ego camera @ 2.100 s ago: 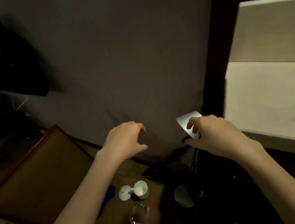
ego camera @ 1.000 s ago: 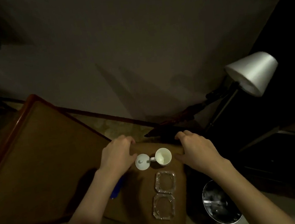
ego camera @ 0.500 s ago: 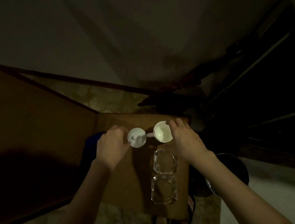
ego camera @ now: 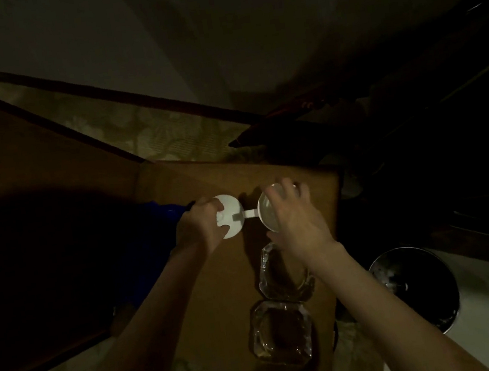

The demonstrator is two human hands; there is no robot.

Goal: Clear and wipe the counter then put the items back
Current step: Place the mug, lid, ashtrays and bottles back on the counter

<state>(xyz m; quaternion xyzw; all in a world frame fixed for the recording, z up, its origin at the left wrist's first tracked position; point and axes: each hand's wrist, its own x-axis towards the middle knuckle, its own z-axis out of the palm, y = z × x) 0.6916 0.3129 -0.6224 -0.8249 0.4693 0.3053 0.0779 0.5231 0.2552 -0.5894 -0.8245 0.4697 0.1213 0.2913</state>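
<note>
A dim room, seen from above a small brown table. The left hand curls over a white lid, fingers gripping its near edge. Just beside it, the right hand wraps around the rim of a white mug, handle pointing toward the lid. Two glass ashtrays sit nearer, below the right wrist. A dark bin stands right of the table.

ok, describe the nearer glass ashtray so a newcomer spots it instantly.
Start at the small brown wooden table. Two clear octagonal glass ashtrays sit in line below the white ceramic cup. The target ashtray is nearest the camera, fully uncovered; the right forearm overlaps the other ashtray.
</note>
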